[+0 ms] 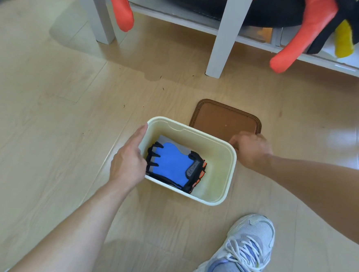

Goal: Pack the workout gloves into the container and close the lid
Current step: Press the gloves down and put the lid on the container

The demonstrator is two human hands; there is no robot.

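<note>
The left hand (pixel 128 162) grips the left wall of the open box (pixel 219 194), thumb along the rim. Inside lie the stacked gloves (pixel 172 165), blue on top. The right hand (pixel 251 150), fingers curled, touches the brown lid (pixel 222 119) on the floor behind.

Container (pixel 225 160) at frame centre, on the floor (pixel 38 104). Workout gloves (pixel 172 165) inside, stacked against its left wall. Lid (pixel 224 120) flat on the floor directly behind and right of the container, partly hidden by its far rim. Left hand (pixel 128 160) on the container's left rim; right hand (pixel 251 150) at its right far corner, over the lid's near edge. Shoe (pixel 245 248) at lower right. Shelf unit (pixel 221 32) across the top, plush toy (pixel 304 32) hanging from it.
</note>
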